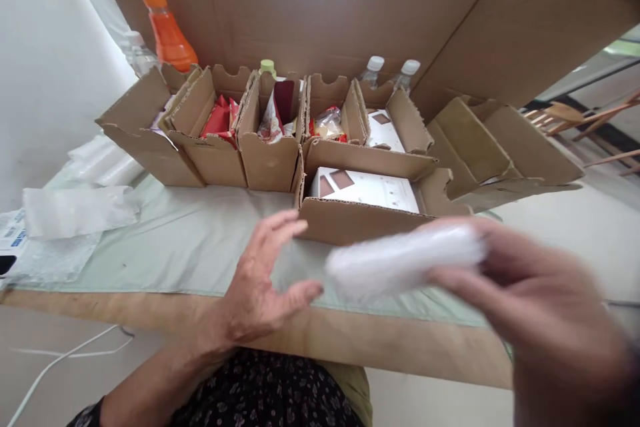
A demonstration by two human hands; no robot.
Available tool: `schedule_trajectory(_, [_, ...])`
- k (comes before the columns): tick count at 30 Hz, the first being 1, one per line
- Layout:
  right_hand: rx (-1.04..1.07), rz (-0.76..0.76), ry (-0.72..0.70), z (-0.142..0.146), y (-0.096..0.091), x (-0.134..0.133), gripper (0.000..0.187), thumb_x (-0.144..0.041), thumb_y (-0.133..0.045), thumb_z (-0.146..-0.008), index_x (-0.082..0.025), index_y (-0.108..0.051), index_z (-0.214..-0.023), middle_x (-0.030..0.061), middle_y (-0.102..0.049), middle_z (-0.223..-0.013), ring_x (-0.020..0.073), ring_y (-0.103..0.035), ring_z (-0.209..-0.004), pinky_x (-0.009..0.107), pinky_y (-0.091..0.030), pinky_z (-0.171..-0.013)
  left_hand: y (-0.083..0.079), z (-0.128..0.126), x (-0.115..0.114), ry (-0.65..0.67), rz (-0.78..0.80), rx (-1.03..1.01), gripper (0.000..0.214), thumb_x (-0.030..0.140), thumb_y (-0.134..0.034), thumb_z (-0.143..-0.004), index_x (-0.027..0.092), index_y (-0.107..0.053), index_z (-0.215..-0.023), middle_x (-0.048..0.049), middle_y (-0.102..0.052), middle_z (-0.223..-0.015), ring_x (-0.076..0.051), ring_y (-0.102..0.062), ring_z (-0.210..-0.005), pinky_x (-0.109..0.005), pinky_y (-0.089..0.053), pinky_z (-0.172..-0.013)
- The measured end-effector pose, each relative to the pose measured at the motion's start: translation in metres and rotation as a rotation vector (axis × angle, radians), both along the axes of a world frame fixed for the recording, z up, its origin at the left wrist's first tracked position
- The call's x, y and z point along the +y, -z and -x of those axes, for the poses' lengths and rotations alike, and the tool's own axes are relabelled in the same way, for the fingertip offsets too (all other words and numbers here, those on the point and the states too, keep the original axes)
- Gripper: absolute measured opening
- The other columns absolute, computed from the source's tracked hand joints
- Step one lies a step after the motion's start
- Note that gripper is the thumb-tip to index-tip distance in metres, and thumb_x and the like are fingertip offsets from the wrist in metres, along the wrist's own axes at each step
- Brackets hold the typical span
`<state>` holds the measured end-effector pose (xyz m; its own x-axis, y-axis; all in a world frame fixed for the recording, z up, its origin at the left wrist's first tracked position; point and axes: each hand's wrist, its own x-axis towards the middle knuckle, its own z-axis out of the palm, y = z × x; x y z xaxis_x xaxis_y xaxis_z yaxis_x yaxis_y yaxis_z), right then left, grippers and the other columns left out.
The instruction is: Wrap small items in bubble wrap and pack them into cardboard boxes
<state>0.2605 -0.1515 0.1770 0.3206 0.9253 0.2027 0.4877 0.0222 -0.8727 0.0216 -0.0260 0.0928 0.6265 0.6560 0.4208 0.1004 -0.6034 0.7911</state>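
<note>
My right hand (540,307) is close to the camera and blurred, its fingers closed round a white, plastic-wrapped packet (400,263) held lengthwise over the table's front edge. My left hand (265,273) hovers just left of the packet, open, fingers spread and holding nothing. Both hands are in front of a cardboard tray (360,223) that holds a white box with brown squares (365,188).
A row of open cardboard compartments (220,140) with red and white snack packs stands on the pale green cloth (190,240). An orange bottle (167,33) and clear bottles (403,77) stand behind. Folded plastic bags (75,210) lie at left; a large cardboard sheet (350,7) backs everything.
</note>
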Motion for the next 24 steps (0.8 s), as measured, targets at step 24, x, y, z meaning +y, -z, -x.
schedule_trajectory(24, [0.221,0.524,0.019,0.013,-0.032,0.161,0.015,-0.017,-0.069,-0.082,-0.022,-0.056,-0.087,0.0004,-0.063,-0.068,0.018,-0.065,-0.056,0.03,-0.053,-0.049,0.039,-0.073,0.028,-0.153,-0.06,-0.135,0.076,0.016,-0.054,-0.098,0.031,-0.02,-0.164,-0.0142,-0.042,-0.163,-0.029,-0.041,-0.152,-0.051,-0.039,-0.123])
